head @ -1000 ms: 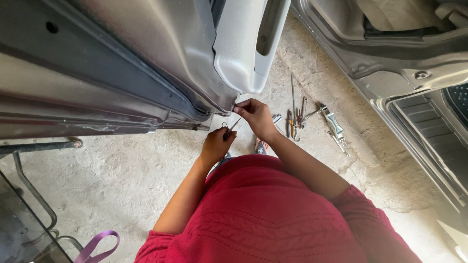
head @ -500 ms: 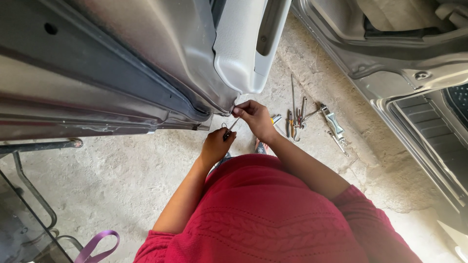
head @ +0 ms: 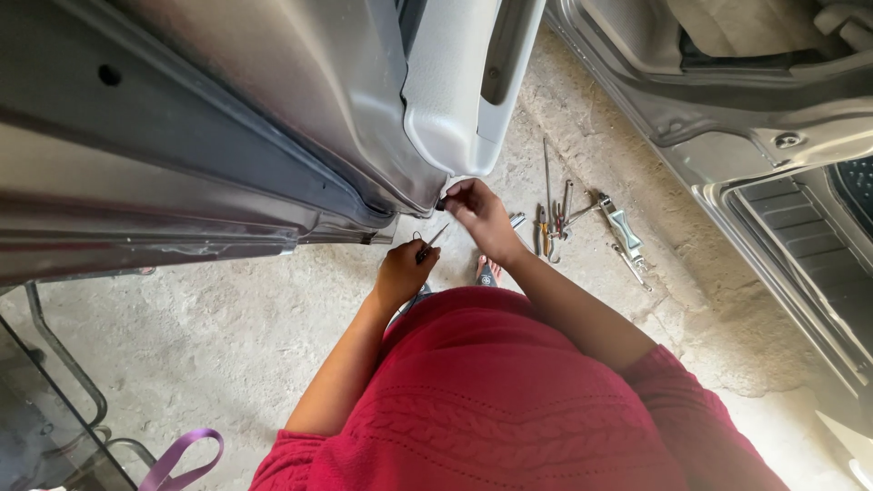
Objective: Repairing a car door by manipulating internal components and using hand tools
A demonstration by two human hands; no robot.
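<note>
I look down at an open grey car door (head: 273,118) with its pale inner trim panel (head: 455,100). My right hand (head: 480,216) pinches a small dark part at the lower edge of that trim. Just below and to the left, my left hand (head: 403,271) is closed around a thin metal tool (head: 431,244) whose tip points up toward the right hand. Both arms reach forward from my red knitted top (head: 509,400).
Several hand tools (head: 582,223) lie on the concrete floor (head: 209,336) to the right of my hands. The car's door sill and body (head: 782,182) fill the right side. A metal frame (head: 64,364) and a purple strap (head: 186,455) sit at lower left.
My right hand has shifted slightly along the trim's lower edge; my left hand stays put with the tool.
</note>
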